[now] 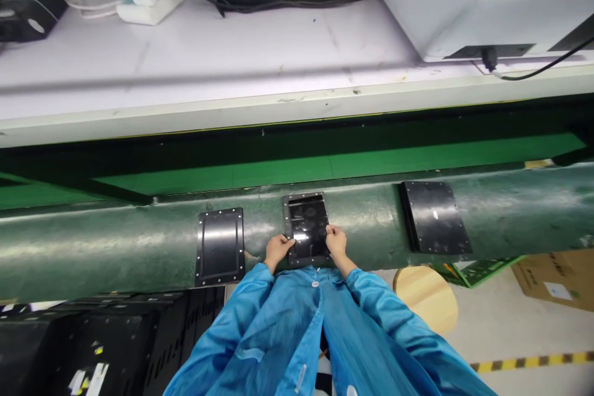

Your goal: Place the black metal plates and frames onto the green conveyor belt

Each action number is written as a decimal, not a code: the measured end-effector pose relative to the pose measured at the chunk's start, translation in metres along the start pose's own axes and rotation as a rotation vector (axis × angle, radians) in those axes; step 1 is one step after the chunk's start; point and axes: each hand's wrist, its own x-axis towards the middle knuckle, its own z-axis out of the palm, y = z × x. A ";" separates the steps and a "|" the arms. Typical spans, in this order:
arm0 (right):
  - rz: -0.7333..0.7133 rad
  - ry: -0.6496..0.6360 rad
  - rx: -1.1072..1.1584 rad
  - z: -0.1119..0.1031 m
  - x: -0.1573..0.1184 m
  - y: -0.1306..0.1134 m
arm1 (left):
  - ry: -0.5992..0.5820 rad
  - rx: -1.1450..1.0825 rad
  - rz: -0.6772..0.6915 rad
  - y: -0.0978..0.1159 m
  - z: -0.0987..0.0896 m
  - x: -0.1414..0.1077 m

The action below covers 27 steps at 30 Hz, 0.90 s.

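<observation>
Step in hand, my read: 2-handed edge handling of the black panel (308, 216), which lies on the green belt (364, 213) right between the hands, just in front of the body. Glossy face up, dotted dark rim showing mainly on the left-hand side and at the near end. Can't tell whether the glossy sheet is loose or fixed to the rim.

Next move, judging from the grip: calls for even pressure from both sides so the panel doesn't skew, and thumbs kept near the edges to avoid smearing the gloss.

Hands: apart from each other, 1 per long edge. Left hand (277, 250) pinches the left edge toward the near end, thumb on top, fingers curled outside. Right hand (337, 242) pinches the right edge slightly farther up, thumb and fingertips drawn together. Can't see how far any fingers go underneath. Forearms in blue sleeves angle inward from both sides, low over the belt's near edge.

Nearby: 1 dark panel (220, 247) flat on the belt, left of the left hand, not touched. A thicker dark stack (439, 216) sits well right of the right hand, also untouched; layer count unclear.
</observation>
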 end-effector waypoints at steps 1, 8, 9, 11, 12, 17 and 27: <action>-0.003 0.005 -0.007 0.000 -0.001 0.001 | 0.009 0.048 0.013 0.001 0.000 -0.001; -0.099 -0.031 0.087 -0.003 0.001 0.010 | 0.011 0.200 0.072 0.008 -0.001 -0.013; -0.107 -0.026 0.086 -0.002 0.001 0.011 | 0.005 0.189 0.068 0.009 -0.001 -0.015; -0.120 -0.018 0.071 -0.001 0.002 0.011 | 0.004 0.171 0.057 0.011 -0.001 -0.017; -0.120 -0.013 0.059 0.000 0.002 0.011 | 0.008 0.165 0.050 0.012 -0.002 -0.017; -0.108 0.000 -0.041 0.006 -0.003 0.007 | 0.030 0.169 0.011 0.012 0.000 -0.016; -0.183 0.095 -0.277 -0.039 -0.002 0.013 | 0.086 0.291 -0.016 0.018 0.002 -0.010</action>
